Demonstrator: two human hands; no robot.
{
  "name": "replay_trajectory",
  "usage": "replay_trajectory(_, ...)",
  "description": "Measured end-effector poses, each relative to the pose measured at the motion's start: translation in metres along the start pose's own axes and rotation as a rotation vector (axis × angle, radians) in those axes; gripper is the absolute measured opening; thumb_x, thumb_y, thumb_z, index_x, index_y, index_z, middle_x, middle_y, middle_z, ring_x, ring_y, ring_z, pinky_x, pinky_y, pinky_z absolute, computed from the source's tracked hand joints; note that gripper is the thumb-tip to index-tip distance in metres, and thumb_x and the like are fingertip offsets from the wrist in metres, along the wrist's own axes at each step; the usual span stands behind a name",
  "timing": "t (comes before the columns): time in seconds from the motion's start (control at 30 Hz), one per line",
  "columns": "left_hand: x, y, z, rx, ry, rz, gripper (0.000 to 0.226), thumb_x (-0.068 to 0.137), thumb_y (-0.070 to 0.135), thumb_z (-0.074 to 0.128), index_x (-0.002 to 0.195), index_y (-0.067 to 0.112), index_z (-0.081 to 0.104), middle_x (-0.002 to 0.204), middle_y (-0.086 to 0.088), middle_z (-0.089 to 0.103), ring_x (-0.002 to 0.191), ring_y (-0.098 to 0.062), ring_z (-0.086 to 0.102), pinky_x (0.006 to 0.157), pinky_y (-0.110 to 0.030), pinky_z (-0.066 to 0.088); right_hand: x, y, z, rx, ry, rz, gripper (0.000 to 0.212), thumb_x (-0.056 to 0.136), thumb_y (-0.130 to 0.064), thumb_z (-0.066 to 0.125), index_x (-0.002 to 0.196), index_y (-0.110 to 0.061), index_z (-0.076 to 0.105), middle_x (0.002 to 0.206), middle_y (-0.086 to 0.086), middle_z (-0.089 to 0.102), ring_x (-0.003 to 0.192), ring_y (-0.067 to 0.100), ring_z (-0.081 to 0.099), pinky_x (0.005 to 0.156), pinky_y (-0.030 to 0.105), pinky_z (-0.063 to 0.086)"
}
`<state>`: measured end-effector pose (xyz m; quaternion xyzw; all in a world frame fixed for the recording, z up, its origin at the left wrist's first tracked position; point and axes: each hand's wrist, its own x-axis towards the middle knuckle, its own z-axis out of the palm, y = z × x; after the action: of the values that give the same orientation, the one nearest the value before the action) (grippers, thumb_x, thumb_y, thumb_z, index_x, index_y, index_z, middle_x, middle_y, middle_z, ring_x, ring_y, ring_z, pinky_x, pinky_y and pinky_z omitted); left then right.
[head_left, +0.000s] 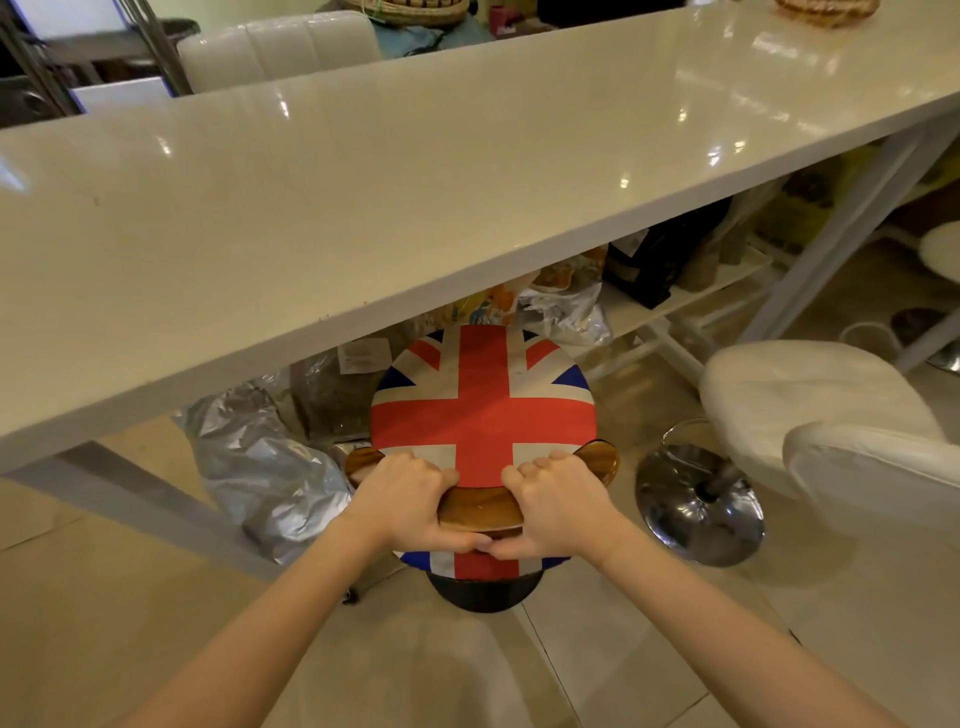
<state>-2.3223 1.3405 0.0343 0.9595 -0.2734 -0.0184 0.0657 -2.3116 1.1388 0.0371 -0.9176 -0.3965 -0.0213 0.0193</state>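
White counter (363, 208) overhanging flag stool (483, 410), foil bags (260, 462) behind — chair (810, 400) beside

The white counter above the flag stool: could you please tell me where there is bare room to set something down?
The counter top is bare from its left end to the woven basket at the far right. Crowded: foil bags under it behind the stool, whose backrest the left hand and right hand grip; a white chair stands right.
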Motion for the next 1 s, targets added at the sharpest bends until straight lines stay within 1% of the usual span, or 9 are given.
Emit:
replay_trajectory(0.17,0.005,0.017,0.002,0.021,0.021,-0.051,0.09,0.058,0.093,0.011,0.062,0.016,0.056,0.05,0.003,0.053,0.042,-0.013,0.046,0.052,-0.03,0.043,-0.003,0.018,-0.002,-0.017,-0.049,-0.073,0.07,0.076,-0.076,0.041,0.099,-0.013,0.057,0.091,0.004,0.069,0.079,0.022,0.064,0.076,0.033,0.051)
replay_trajectory(0.37,0.014,0.047,0.007,0.055,0.058,-0.18,0.083,0.061,0.091,0.02,0.06,0.016,0.055,0.048,0.005,0.05,0.041,-0.012,0.045,0.051,-0.027,0.036,-0.009,0.049,-0.005,-0.027,-0.098,-0.227,0.068,0.076,-0.075,0.041,0.098,-0.012,0.056,0.089,0.004,0.068,0.077,0.022,0.063,0.072,0.033,0.05)
replay_trajectory(0.5,0.025,0.07,0.007,0.018,0.078,-0.294,0.082,0.06,0.092,0.018,0.06,0.019,0.054,0.048,0.009,0.046,0.041,-0.009,0.04,0.052,-0.027,0.039,-0.008,0.074,-0.009,-0.029,-0.113,-0.334,0.066,0.077,-0.074,0.042,0.099,-0.013,0.056,0.09,0.005,0.067,0.077,0.022,0.063,0.072,0.034,0.049)
replay_trajectory(0.6,0.034,0.085,0.007,0.016,0.076,-0.361,0.079,0.061,0.092,0.022,0.06,0.019,0.054,0.049,0.009,0.046,0.042,-0.009,0.041,0.051,-0.025,0.036,-0.008,0.089,-0.01,-0.031,-0.117,-0.401,0.064,0.077,-0.074,0.042,0.096,-0.014,0.055,0.088,0.004,0.067,0.074,0.021,0.062,0.07,0.033,0.049)
replay_trajectory(0.67,0.039,0.094,0.007,0.032,0.075,-0.398,0.08,0.061,0.092,0.022,0.06,0.019,0.054,0.05,0.008,0.047,0.043,-0.01,0.042,0.049,-0.023,0.031,-0.008,0.099,-0.01,-0.024,-0.126,-0.435,0.065,0.076,-0.076,0.041,0.095,-0.015,0.054,0.087,0.003,0.067,0.073,0.021,0.062,0.069,0.033,0.05)
replay_trajectory(0.73,0.044,0.101,0.008,0.034,0.068,-0.43,0.074,0.062,0.091,0.026,0.06,0.02,0.05,0.05,0.01,0.044,0.043,-0.009,0.041,0.048,-0.021,0.025,-0.006,0.108,-0.01,-0.019,-0.132,-0.465,0.065,0.076,-0.076,0.041,0.094,-0.015,0.053,0.087,0.003,0.066,0.073,0.021,0.061,0.068,0.033,0.049)
replay_trajectory(0.8,0.049,0.105,0.007,0.038,0.063,-0.452,0.069,0.063,0.088,0.031,0.059,0.021,0.048,0.049,0.011,0.041,0.042,-0.009,0.04,0.048,-0.023,0.029,-0.005,0.115,-0.011,-0.014,-0.13,-0.489,0.063,0.076,-0.075,0.042,0.094,-0.015,0.053,0.087,0.003,0.066,0.073,0.02,0.061,0.068,0.032,0.047)
replay_trajectory(0.9,0.052,0.109,0.008,0.04,0.06,-0.492,0.073,0.063,0.088,0.033,0.059,0.018,0.053,0.049,0.007,0.048,0.042,-0.011,0.043,0.051,-0.03,0.042,-0.005,0.121,-0.012,-0.019,-0.119,-0.513,0.064,0.076,-0.076,0.042,0.093,-0.016,0.053,0.086,0.003,0.066,0.072,0.02,0.06,0.068,0.032,0.047)
replay_trajectory(1.0,0.054,0.11,0.008,0.026,0.05,-0.499,0.071,0.064,0.087,0.035,0.059,0.018,0.052,0.05,0.008,0.047,0.042,-0.009,0.04,0.051,-0.029,0.04,-0.005,0.123,-0.01,-0.012,-0.121,-0.51,0.064,0.075,-0.076,0.042,0.091,-0.015,0.053,0.083,0.003,0.065,0.07,0.02,0.059,0.067,0.034,0.048)
